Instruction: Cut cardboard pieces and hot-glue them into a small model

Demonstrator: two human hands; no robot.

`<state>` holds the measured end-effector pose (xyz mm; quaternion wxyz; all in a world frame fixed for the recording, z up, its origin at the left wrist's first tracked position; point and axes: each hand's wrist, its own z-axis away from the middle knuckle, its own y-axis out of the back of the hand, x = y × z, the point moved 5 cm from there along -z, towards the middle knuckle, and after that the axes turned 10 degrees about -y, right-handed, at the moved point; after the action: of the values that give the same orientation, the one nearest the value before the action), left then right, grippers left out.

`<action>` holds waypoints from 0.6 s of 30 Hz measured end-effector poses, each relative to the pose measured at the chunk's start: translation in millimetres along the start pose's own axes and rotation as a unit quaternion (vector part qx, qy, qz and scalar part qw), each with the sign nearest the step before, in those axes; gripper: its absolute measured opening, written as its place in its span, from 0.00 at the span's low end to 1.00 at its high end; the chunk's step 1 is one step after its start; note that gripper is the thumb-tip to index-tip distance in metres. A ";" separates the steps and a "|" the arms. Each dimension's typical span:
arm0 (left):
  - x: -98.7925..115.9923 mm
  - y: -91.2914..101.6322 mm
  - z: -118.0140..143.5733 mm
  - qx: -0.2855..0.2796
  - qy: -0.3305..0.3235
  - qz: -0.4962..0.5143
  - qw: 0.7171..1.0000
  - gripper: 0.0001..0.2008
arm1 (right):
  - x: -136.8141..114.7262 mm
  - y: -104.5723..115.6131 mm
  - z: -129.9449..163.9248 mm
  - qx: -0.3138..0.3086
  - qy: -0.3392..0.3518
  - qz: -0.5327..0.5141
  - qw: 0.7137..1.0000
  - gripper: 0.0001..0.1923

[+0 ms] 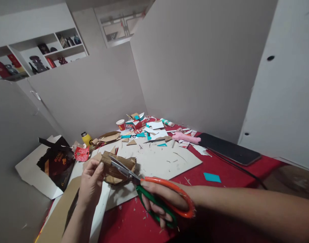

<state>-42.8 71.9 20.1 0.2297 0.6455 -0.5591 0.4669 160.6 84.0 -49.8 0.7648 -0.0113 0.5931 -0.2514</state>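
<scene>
My left hand pinches the left end of a brown cardboard piece between thumb and fingers. In my right hand is a pair of scissors, one handle loop orange and the other green, with my fingers through the loops. The metal blades lie across the cardboard and point up and left toward my left fingertips. Whether they bite into the cardboard at this instant I cannot tell. Beneath both hands lies a white board strewn with small scraps.
A red cloth covers the table. At the back are a paper cup, a yellow bottle and paper offcuts. To the right lie a pink tool, a black slab with a cable, and a teal scrap. A torn box stands left.
</scene>
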 end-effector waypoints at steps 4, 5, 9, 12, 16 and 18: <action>-1.5 -4.5 2.7 0.006 0.010 0.012 1.000 0.13 | 7.1 -2.4 -1.7 0.022 0.014 0.019 0.999 0.33; -1.9 -5.4 3.4 0.007 0.011 0.014 1.000 0.13 | 9.2 -2.4 -3.0 0.032 0.018 0.023 0.999 0.34; -4.5 -4.7 5.2 0.012 0.008 0.009 1.000 0.11 | 13.6 -0.7 -8.1 0.059 0.049 0.094 0.993 0.37; -6.1 -2.0 5.8 0.013 0.006 0.003 1.000 0.11 | 9.5 -3.4 -4.9 0.048 0.089 0.194 0.976 0.37; -7.4 -1.6 6.9 0.003 -0.001 0.009 1.000 0.10 | 2.7 -6.3 6.3 0.069 0.127 0.248 0.958 0.38; -8.7 -2.3 7.4 -0.003 -0.004 0.013 1.000 0.10 | 2.2 -6.1 10.1 0.089 0.124 0.261 0.953 0.39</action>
<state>-37.5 70.8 9.8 0.2236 0.6393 -0.5699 0.4654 167.9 75.0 -46.9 0.7217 0.2433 0.6412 -0.0937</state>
